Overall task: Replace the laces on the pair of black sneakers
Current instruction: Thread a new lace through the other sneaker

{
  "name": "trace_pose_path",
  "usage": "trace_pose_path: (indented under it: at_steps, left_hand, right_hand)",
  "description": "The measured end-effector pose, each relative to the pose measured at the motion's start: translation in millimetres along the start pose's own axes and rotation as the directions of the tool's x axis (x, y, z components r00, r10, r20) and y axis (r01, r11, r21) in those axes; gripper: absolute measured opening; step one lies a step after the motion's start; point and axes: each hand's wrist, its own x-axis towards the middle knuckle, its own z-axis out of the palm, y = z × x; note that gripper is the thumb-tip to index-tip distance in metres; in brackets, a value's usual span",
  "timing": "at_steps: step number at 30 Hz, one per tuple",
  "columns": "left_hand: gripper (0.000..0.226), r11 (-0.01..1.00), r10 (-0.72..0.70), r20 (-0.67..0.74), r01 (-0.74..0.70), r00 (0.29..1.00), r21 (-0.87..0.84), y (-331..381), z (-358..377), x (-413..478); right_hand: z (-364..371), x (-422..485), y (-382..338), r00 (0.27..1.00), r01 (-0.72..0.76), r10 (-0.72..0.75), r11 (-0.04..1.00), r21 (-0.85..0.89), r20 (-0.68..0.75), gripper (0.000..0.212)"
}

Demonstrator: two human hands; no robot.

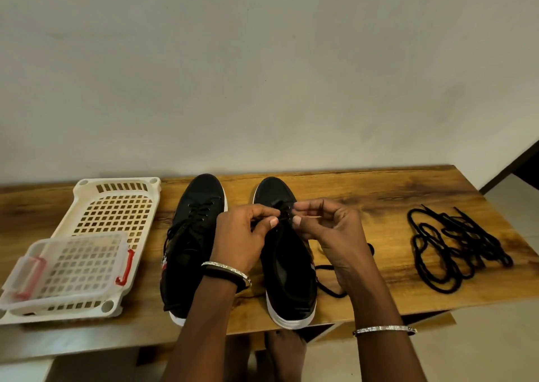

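Blk sneakers (198,230) w/ white soles; blk laces (455,253); white grid basket (116,206).

Sneaker (288,268) eyelets (288,208) partly behind hands (240,236)

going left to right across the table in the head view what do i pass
white basket → first black sneaker → second black sneaker → pile of loose black laces. Left hand and right hand pinch the second sneaker's lace and overlap the sneakers, so they're left out.
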Motion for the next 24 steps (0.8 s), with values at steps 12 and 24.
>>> trace_pose_path:
  at_steps: [12,24]
  left_hand:
    - [0.010,0.990,-0.037,0.004,0.036,0.999,0.136,6,10,1]
    - [0.015,0.931,-0.077,0.011,0.068,0.997,0.358,14,34,-1]
  right_hand:
    - [-7,3,15,1.000,-0.019,0.020,0.854,-0.520,-0.003,0.015]
    - [-9,2,16,0.993,-0.117,0.100,0.930,-0.348,-0.068,0.009]
